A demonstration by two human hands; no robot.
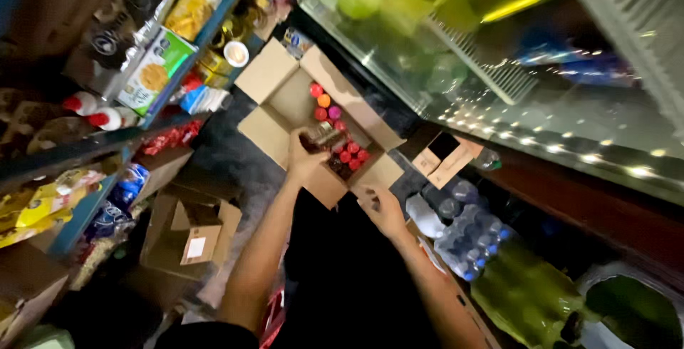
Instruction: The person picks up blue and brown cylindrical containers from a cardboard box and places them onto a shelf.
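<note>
The left hand (305,155) is closed around a small dark bottle (322,139), lifted just above the open cardboard box (285,99) on the floor. The right hand (381,208) rests on the box's near flap at about 5 o'clock from the bottle, fingers loosely spread and holding nothing. Inside the box, rows of red caps (350,155) fill the near end, with a few pink and orange ones toward 12 o'clock.

The bottle looks small and stiff, likely light, perhaps slick if it is glass or smooth plastic; a grip round the body below the cap seems safest. The box flaps are soft card and will bend under weight.

The floor (228,156) is dark and cramped. Shelves of packets (153,71) stand at 9 to 11 o'clock, a glass-fronted cooler (499,85) at 1 to 3 o'clock, and wrapped water bottles (470,235) at 4 o'clock. Another folded box (189,231) lies at 7 o'clock.
</note>
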